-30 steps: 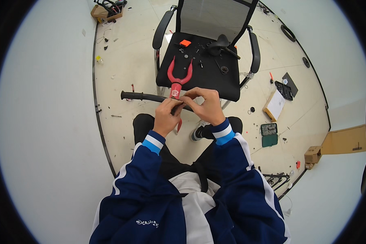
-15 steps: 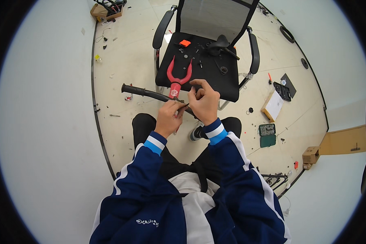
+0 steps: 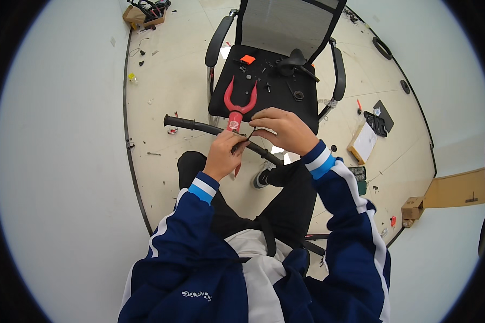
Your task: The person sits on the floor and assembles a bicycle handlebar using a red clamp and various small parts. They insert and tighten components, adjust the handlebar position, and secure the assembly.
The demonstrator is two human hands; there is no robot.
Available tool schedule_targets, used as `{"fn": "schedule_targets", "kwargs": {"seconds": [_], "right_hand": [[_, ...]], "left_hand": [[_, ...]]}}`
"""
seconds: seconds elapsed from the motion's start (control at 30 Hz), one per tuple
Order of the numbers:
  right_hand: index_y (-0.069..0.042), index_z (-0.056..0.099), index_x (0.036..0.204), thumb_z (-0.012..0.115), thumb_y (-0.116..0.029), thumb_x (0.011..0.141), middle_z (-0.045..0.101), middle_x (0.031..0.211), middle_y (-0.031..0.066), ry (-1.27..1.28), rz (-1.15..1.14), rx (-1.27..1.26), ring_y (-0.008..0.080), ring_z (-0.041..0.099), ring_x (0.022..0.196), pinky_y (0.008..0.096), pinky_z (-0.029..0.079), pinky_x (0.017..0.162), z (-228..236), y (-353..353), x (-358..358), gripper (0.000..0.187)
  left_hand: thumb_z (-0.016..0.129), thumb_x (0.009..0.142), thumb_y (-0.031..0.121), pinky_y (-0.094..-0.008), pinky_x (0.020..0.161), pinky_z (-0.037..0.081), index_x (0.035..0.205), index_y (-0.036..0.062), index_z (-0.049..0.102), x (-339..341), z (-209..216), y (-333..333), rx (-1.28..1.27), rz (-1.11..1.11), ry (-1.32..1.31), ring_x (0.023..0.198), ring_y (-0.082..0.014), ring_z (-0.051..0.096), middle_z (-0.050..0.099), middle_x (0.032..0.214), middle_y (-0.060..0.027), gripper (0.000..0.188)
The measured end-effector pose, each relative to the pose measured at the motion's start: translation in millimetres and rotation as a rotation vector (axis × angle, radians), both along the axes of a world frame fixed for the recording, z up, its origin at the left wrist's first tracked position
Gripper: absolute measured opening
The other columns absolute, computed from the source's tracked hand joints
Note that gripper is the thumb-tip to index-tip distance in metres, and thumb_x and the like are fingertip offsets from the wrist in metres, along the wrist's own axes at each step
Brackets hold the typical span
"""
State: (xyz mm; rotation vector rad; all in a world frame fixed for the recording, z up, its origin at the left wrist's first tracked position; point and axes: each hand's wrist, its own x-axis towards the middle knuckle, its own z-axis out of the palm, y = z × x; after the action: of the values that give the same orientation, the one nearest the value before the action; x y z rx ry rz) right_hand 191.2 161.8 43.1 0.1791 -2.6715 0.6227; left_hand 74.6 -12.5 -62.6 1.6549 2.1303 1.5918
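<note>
My left hand (image 3: 223, 154) grips the stem where a black handlebar (image 3: 191, 125) meets a red fork (image 3: 238, 104). The fork's two prongs point away from me, over the seat of a black office chair (image 3: 277, 89). My right hand (image 3: 283, 129) pinches a thin dark tool at the joint, fingers closed close to the left thumb. The handlebar's left grip sticks out to my left, and its right part runs under my right hand. The tool's tip is hidden between my fingers.
Small black parts, an orange piece (image 3: 247, 58) and a black saddle (image 3: 295, 58) lie on the chair seat. On the floor are a cardboard box (image 3: 144, 15) with cables, a flat box (image 3: 363, 142), a black case (image 3: 376, 123) and a small carton (image 3: 413, 207).
The handlebar has tilted so its left grip sits a little higher. My right hand has shifted slightly over the joint. Both hands stay on the assembly.
</note>
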Motion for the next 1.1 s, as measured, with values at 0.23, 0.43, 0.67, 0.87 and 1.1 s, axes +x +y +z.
{"fn": "schedule_targets", "kwargs": {"seconds": [0.23,0.43,0.67,0.87,1.1], "right_hand": [[-0.002,0.073,0.099,0.074,-0.015,0.086,0.067,0.098,0.0098,-0.120,0.059,0.139,0.0276,0.067,0.085,0.0344,0.056,0.078,11,10,-11,0.019],[0.000,0.071,0.091,0.073,-0.014,0.086,0.067,0.092,0.0106,-0.095,0.085,0.263,0.0268,0.066,0.081,0.0341,0.055,0.072,9,15,-15,0.015],[-0.001,0.072,0.089,0.071,-0.007,0.078,0.062,0.059,0.0125,-0.121,-0.311,-0.271,0.0266,0.060,0.050,0.0342,0.046,0.052,8,-21,5,0.013],[-0.002,0.073,0.088,0.067,-0.003,0.078,0.055,0.050,0.0070,-0.043,-0.616,-0.430,0.0143,0.053,0.043,0.0281,0.039,0.047,-15,-58,7,0.011],[0.006,0.069,0.113,0.057,0.000,0.093,0.070,0.083,0.0060,-0.051,-0.239,-1.120,0.0131,0.069,0.080,0.0258,0.055,0.078,-20,-63,10,0.024]], "left_hand": [[0.088,0.067,0.035,-0.0444,0.103,0.033,0.115,0.0093,0.068,-37,18,-20,-0.247,0.144,0.305,0.109,-0.0303,0.057,0.064,0.109,-0.0100,0.057],[0.085,0.071,0.043,-0.0442,0.105,0.032,0.108,0.0092,0.070,-48,6,-28,-0.350,0.152,0.259,0.107,-0.0293,0.057,0.063,0.104,-0.0098,0.052],[0.084,0.072,0.044,-0.0448,0.105,0.032,0.110,0.0093,0.070,-46,-1,-27,-0.308,0.160,0.260,0.108,-0.0295,0.055,0.062,0.104,-0.0094,0.053],[0.084,0.072,0.039,-0.0439,0.104,0.032,0.114,0.0103,0.067,-46,0,-26,-0.275,0.150,0.276,0.109,-0.0272,0.056,0.061,0.105,-0.0072,0.053],[0.084,0.074,0.037,-0.0438,0.105,0.031,0.118,0.0113,0.066,-55,-13,-34,-0.293,0.115,0.244,0.111,-0.0278,0.055,0.061,0.108,-0.0072,0.054]]}}
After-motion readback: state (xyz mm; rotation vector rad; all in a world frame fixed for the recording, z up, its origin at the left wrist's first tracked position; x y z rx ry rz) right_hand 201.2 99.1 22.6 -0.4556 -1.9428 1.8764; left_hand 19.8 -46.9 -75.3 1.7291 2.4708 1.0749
